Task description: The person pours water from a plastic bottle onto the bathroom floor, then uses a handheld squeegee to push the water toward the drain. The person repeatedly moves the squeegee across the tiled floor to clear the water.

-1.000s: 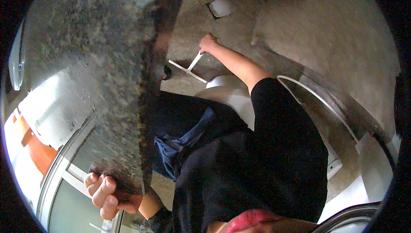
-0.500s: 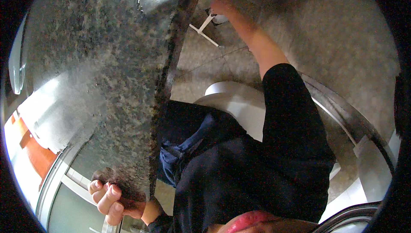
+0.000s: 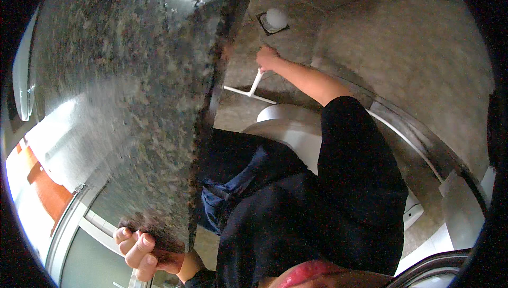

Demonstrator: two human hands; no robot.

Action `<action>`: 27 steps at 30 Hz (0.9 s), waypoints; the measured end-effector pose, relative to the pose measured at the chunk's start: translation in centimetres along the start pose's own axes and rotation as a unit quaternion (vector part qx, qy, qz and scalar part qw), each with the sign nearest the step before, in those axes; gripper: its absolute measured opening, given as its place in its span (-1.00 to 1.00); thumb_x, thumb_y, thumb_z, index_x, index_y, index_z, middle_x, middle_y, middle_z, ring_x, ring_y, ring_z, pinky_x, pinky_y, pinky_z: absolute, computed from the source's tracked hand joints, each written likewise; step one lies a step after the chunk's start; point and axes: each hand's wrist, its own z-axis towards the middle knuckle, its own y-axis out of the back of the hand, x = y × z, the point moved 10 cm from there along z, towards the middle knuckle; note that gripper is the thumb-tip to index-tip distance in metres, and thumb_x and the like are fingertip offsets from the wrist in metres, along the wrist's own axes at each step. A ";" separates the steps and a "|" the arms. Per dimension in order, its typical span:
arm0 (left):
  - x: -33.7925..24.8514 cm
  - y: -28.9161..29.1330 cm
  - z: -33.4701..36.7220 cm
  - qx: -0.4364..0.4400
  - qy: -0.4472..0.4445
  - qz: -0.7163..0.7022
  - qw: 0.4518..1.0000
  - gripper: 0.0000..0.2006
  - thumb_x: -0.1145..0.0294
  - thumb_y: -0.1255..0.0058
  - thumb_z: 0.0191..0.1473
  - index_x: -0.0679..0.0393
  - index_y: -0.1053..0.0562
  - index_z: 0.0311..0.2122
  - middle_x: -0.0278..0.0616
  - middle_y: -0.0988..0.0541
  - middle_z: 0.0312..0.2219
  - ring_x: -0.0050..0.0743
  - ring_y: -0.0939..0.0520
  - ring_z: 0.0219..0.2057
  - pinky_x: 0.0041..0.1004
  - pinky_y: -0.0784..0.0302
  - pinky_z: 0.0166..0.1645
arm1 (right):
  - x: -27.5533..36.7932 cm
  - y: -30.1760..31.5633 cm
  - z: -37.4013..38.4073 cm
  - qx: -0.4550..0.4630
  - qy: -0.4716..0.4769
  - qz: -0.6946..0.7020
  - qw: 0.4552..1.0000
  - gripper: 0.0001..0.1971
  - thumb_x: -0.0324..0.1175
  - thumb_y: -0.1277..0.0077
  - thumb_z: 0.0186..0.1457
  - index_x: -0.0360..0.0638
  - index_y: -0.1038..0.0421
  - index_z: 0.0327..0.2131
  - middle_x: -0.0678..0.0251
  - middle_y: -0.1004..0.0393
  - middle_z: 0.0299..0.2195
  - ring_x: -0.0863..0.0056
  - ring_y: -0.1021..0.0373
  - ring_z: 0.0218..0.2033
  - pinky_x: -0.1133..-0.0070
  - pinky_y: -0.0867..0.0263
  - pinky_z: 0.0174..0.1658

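A white T-shaped squeegee [image 3: 256,82] hangs below my right hand [image 3: 268,57], which is closed round the end of its handle. Its crossbar is over the floor beside the edge of a dark speckled stone countertop [image 3: 132,102]. My left hand [image 3: 138,251] has its fingers curled round the countertop's near corner; the slab hides part of the palm. A round white object [image 3: 275,19] sits on a dark square floor drain [image 3: 263,27], beyond my right hand and apart from it.
A white toilet [image 3: 296,134] stands close to my body, right of the countertop. A curved light-coloured rim [image 3: 407,142] runs along the right side. At lower left is a pale framed glass panel [image 3: 90,259], with an orange surface [image 3: 46,190] behind it.
My right hand has drawn back toward me with the squeegee, leaving the drain and the round white object in plain view. My left hand has stayed on the countertop corner.
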 end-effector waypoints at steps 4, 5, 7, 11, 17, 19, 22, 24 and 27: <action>1.1 -1.3 0.8 0.079 0.065 0.092 0.991 -0.84 0.12 0.42 0.15 -0.14 -0.21 -0.26 -0.42 -0.35 -0.44 -0.46 -0.34 -0.35 -0.27 -0.21 0.00 | -6.6 -1.5 1.8 -0.006 -0.087 -0.058 0.995 -0.49 0.19 -0.13 -0.30 -0.07 -0.56 -0.45 0.32 -0.51 -0.49 0.31 -0.46 -0.41 0.33 -0.35 -0.36; 0.7 -0.8 0.5 0.067 0.053 0.082 0.993 -0.76 0.06 0.44 0.14 -0.08 -0.22 -0.26 -0.34 -0.36 -0.47 -0.40 -0.37 -0.38 -0.24 -0.25 -0.06 | -8.1 -1.5 1.8 -0.007 -0.082 -0.070 0.994 -0.49 0.19 -0.14 -0.31 -0.06 -0.56 -0.44 0.31 -0.51 -0.48 0.30 -0.46 -0.39 0.31 -0.35 -0.31; 0.3 0.4 0.2 0.049 0.034 0.072 0.996 -0.63 -0.06 0.47 0.11 0.01 -0.23 -0.26 -0.24 -0.36 -0.52 -0.30 -0.40 -0.43 -0.19 -0.32 -0.15 | -11.6 -0.3 1.7 -0.005 -0.085 -0.027 0.996 -0.48 0.19 -0.14 -0.29 -0.07 -0.55 -0.42 0.30 -0.51 -0.41 0.29 -0.44 -0.32 0.26 -0.31 -0.18; 0.3 0.3 0.3 0.049 0.023 0.071 0.996 -0.55 -0.17 0.47 0.11 0.03 -0.23 -0.26 -0.22 -0.35 -0.54 -0.29 -0.39 -0.46 -0.19 -0.34 -0.18 | -21.3 0.1 0.6 -0.030 -0.255 0.064 0.964 -0.50 0.16 -0.14 -0.27 -0.06 -0.55 -0.39 0.30 -0.50 -0.37 0.23 -0.40 -0.24 0.23 -0.33 -0.23; 0.4 0.4 0.1 0.047 0.025 0.050 0.997 -0.54 -0.18 0.47 0.12 0.04 -0.22 -0.28 -0.19 -0.38 -0.52 -0.25 -0.42 -0.41 -0.17 -0.35 -0.14 | -22.0 7.3 -2.0 -0.141 -0.213 0.010 0.967 -0.52 0.09 -0.15 -0.31 -0.10 -0.55 -0.38 0.21 -0.51 -0.43 0.15 -0.43 -0.32 0.32 -0.37 -0.28; 0.4 0.3 0.0 0.043 0.025 0.044 0.998 -0.54 -0.18 0.48 0.12 0.04 -0.22 -0.28 -0.18 -0.40 -0.51 -0.24 -0.43 -0.39 -0.15 -0.35 -0.11 | -18.1 10.2 -3.2 -0.130 -0.147 0.013 0.981 -0.52 0.10 -0.14 -0.30 -0.09 -0.55 -0.40 0.20 -0.51 -0.46 0.16 -0.43 -0.34 0.34 -0.37 -0.28; 0.4 -0.2 0.1 0.047 0.028 0.038 0.998 -0.58 -0.12 0.49 0.14 0.04 -0.22 -0.28 -0.17 -0.41 -0.49 -0.23 -0.45 -0.37 -0.14 -0.35 -0.09 | -13.3 9.5 -2.4 -0.127 -0.117 -0.012 0.985 -0.55 0.13 -0.11 -0.29 -0.06 -0.56 -0.45 0.21 -0.50 -0.50 0.22 -0.45 -0.36 0.33 -0.35 -0.29; 0.4 -0.3 0.2 0.043 0.021 0.031 0.998 -0.62 -0.05 0.50 0.14 0.04 -0.21 -0.29 -0.17 -0.42 -0.49 -0.24 -0.45 -0.37 -0.14 -0.35 -0.09 | -10.4 7.8 -1.4 -0.112 -0.091 0.021 0.989 -0.53 0.17 -0.09 -0.28 -0.03 -0.55 -0.47 0.22 -0.50 -0.50 0.27 -0.46 -0.38 0.33 -0.34 -0.28; 0.4 -0.3 0.3 0.055 0.029 0.031 0.998 -0.68 0.02 0.50 0.14 0.04 -0.21 -0.28 -0.18 -0.42 -0.48 -0.26 -0.44 -0.37 -0.16 -0.34 -0.10 | -6.7 4.3 -0.7 -0.086 -0.096 0.050 0.990 -0.49 0.22 -0.08 -0.28 -0.02 -0.55 -0.43 0.24 -0.50 -0.46 0.30 -0.46 -0.36 0.31 -0.32 -0.24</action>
